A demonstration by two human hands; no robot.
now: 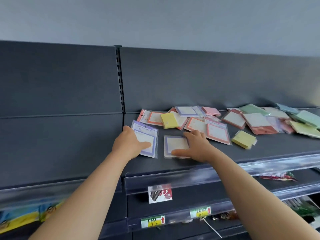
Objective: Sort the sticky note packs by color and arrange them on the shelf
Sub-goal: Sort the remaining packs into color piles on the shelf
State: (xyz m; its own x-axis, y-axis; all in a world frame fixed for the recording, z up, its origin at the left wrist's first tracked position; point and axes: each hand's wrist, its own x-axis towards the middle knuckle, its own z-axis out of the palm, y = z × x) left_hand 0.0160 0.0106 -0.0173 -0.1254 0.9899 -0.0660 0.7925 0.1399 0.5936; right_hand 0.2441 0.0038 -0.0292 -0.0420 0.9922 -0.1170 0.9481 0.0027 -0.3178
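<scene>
On the dark shelf [173,167], my left hand [129,143] lies flat on a purple-bordered sticky note pack [147,135] at the shelf's left end, thumb stretched across its face. My right hand [194,146] rests with straight fingers on a second purple-bordered pack [174,144] just to the right. Behind them lies a loose heap: orange-bordered packs [217,133], a yellow pad [168,120], another purple pack [187,111], a pink pad [212,111]. A second yellow pad [243,139] sits alone further right.
To the far right lie red-bordered packs [258,122] and green pads [307,117], overlapping. A slotted upright [120,80] divides the back panel. Lower shelves carry price tags [153,221] and a product card [160,194]. Colourful packaging [26,217] shows at bottom left.
</scene>
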